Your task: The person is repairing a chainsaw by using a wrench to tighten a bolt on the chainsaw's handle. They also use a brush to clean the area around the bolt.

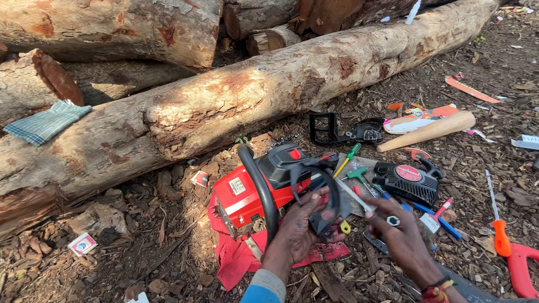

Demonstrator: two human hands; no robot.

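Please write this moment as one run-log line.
left hand: grips chainsaw rear handle | right hand: holds hex nut | ground: screwdrivers, starter cover

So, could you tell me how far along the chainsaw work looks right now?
Done: the starter cover and a black handle frame lie off the chainsaw. In hand: left hand grips a black part on the saw; right hand carries a nut. Left: loose parts and screwdrivers lie around, unfitted.

Small white rect. label w/ dark print point(237, 186) on the red saw body, centre of frame; round red label w/ white lettering point(409, 173) on the black cover, centre-right. Small flat red-white-blue packet point(82, 244) on the dirt lower left; a similar red-white one point(199, 179) just left of centre, below the log. White carton point(527, 142) at right edge.
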